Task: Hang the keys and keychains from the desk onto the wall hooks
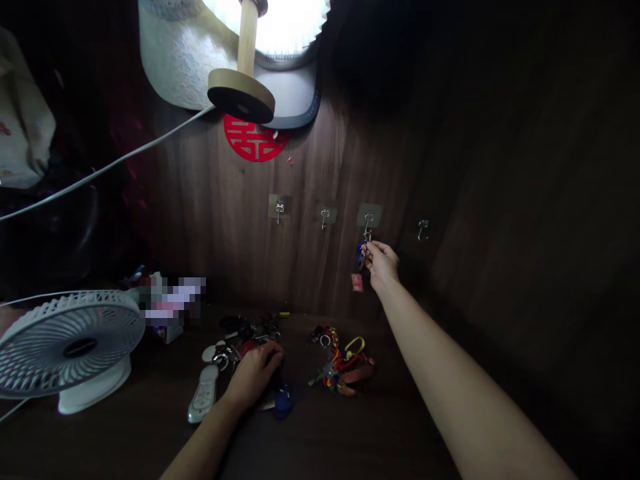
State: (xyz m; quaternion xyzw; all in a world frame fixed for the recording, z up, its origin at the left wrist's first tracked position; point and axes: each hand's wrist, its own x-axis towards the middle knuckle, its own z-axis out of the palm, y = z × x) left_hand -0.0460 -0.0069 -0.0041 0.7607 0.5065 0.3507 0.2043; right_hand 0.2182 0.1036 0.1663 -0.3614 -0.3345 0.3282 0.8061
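My right hand (383, 265) is pinched around a bunch of keys (365, 255) at the third wall hook (369, 217). A blue tag shows beside the fingers, and a small red packet (357, 283) hangs just below them. Whether the ring sits on the hook I cannot tell. My left hand (256, 373) lies loosely over a heap of keys (233, 357) on the table, its fingers slightly apart and bent, partly hidden. Around it are a white remote-like fob (204, 393) and a blue round tag (283, 403). Right of it lie keys with a colourful braided cord (336, 363).
Other hooks are on the wood wall: left (279, 210), second (325, 216), right (423, 229). A white fan (75, 340) stands at left. Above hang caps (175, 67), a lit lamp (295, 30) and a red paper cut-out (256, 143). A white cable (125, 157) crosses upper left.
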